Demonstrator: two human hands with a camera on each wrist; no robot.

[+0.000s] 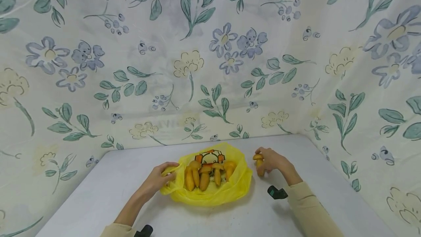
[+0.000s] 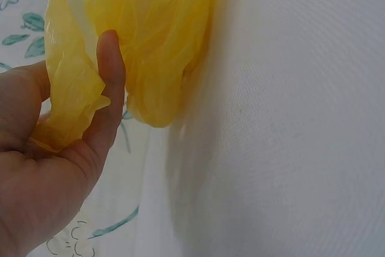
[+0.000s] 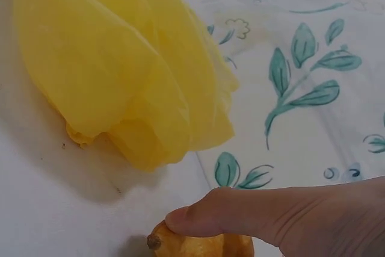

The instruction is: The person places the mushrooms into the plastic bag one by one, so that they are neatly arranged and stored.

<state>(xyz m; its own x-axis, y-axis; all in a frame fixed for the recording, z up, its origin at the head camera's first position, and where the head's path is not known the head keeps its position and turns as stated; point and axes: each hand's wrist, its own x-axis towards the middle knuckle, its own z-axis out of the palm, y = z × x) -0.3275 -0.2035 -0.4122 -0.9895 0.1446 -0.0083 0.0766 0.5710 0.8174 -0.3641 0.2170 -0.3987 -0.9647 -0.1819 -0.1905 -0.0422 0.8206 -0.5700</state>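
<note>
A yellow plastic bag (image 1: 210, 198) lies on the table with its mouth spread wide. Several orange-brown mushrooms (image 1: 204, 181) with thick stems lie side by side in it. My left hand (image 1: 156, 179) holds the bag's left edge; in the left wrist view, the thin film (image 2: 66, 82) passes between the thumb and the fingers of that hand (image 2: 54, 179). To the right of the bag, my right hand (image 1: 272, 160) grips a single mushroom (image 1: 259, 163), cap up. The right wrist view shows the thumb (image 3: 207, 215) pressed on this mushroom (image 3: 195, 246), whose lower part is cut off by the frame.
Inside the bag, behind the mushrooms, is a printed picture (image 1: 210, 156) with orange headphones. The white table (image 1: 125, 164) meets a flowered cloth (image 1: 138, 65) at the back and sides. Dark wrist devices (image 1: 277, 192) sit near both sleeves. Small crumbs dot the table by the bag.
</note>
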